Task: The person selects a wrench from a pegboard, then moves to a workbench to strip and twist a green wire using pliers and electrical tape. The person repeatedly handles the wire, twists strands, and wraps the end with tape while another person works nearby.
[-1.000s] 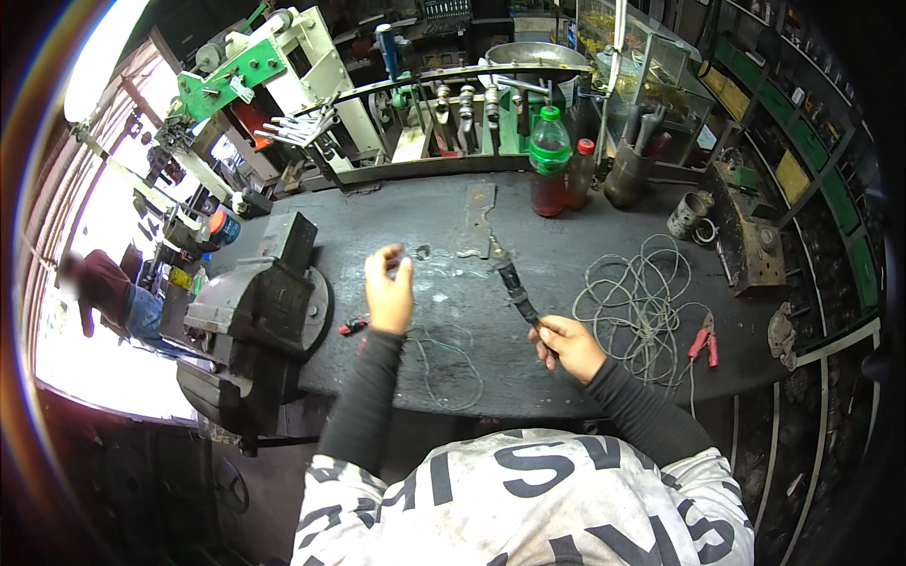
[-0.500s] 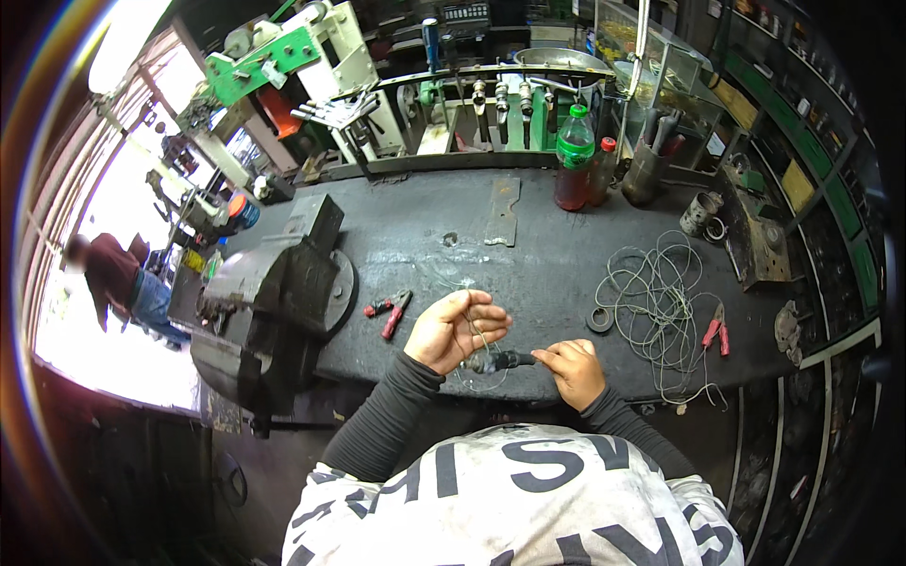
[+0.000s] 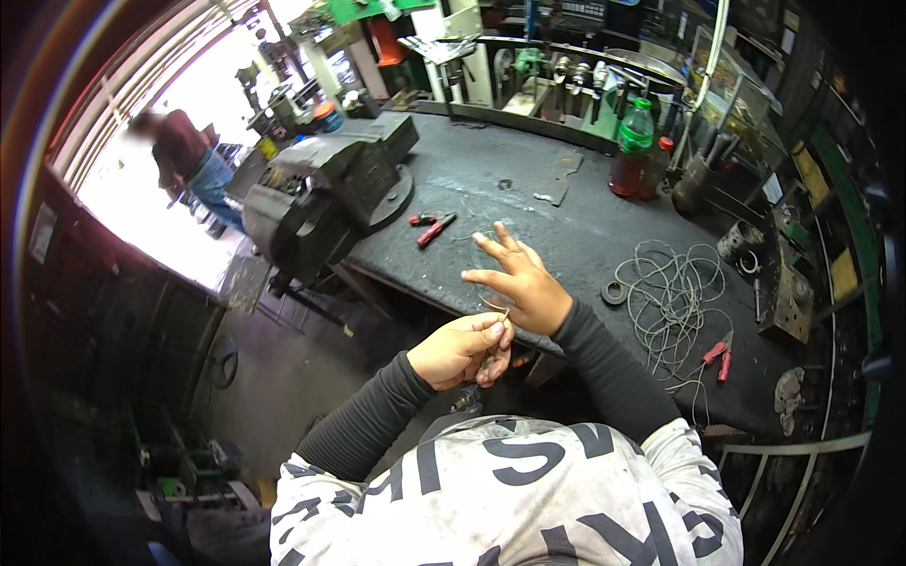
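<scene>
**Thin wire (image 3: 492,305) held in the left hand (image 3: 459,351) at the near edge of the table (image 3: 585,241)**

Through the head camera I see the wire at the left fingertips, in front of the person's chest and close to the table's near edge. Its pinched part runs steeply, pointing away from the body and slightly rightward; the free part bends up and to the left in a shallow arc, so I can assign it no single straight long axis. It appears slender and pale, yellowish to greenish grey; its finer detail is too small for me to tell.

The left fingers are drawn together on the wire. The right hand (image 3: 525,291) lies just beyond, its visible fingers spread wide and directed up and left; whether its underside touches the wire, I cannot tell.

On the table I note red-handled clips (image 3: 436,231) near the dark vise (image 3: 326,193), and, to the right, a black ring (image 3: 613,293) beside a loose wire tangle (image 3: 672,307).
</scene>
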